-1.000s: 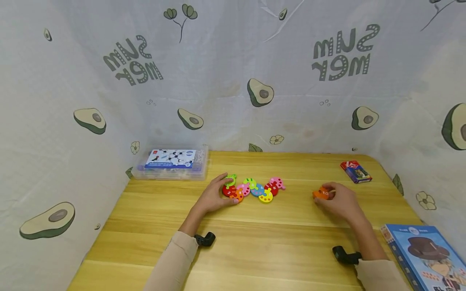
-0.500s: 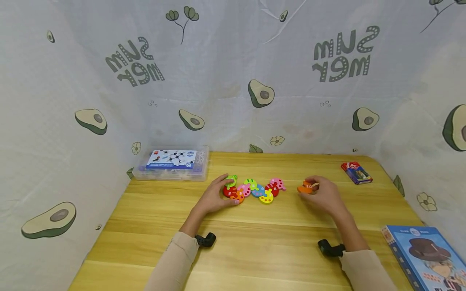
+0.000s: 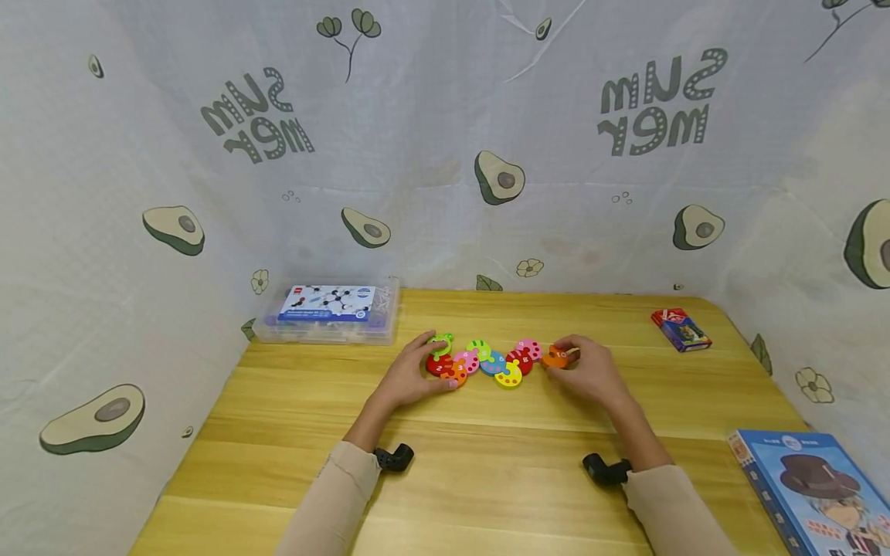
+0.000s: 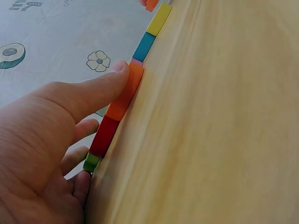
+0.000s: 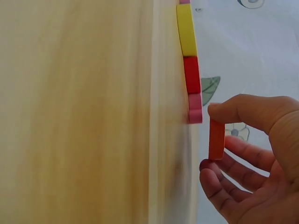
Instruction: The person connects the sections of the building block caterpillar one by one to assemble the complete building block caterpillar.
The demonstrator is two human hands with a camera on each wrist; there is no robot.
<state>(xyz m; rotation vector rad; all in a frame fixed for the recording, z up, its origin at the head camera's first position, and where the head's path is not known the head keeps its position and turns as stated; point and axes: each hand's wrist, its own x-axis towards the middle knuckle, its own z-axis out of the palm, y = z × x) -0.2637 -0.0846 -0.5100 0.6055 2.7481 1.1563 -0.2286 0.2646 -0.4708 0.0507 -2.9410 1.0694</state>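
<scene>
A row of interlocking, numbered wooden puzzle pieces [image 3: 493,363] lies in a wavy line on the table, in green, red, orange, pink, blue and yellow. My left hand [image 3: 408,374] holds its left end, fingers around the green piece [image 3: 440,345] and thumb against the orange piece [image 4: 126,95]. The right hand [image 3: 589,372] pinches a loose orange puzzle piece [image 3: 554,357] marked 10 between thumb and fingers. In the right wrist view this piece [image 5: 216,140] is raised off the tabletop, close beside the pink end piece [image 5: 195,108].
A clear plastic case [image 3: 327,310] with a molecule-printed card stands at the back left. A small red and blue card box [image 3: 681,330] lies at the back right. Near the front right is a blue box [image 3: 813,494] with a cartoon figure. Printed cloth [image 3: 431,116] surrounds the table.
The right hand has moved left with the orange piece, from well off to the right up to the row's pink end. The left hand and the row stay in place.
</scene>
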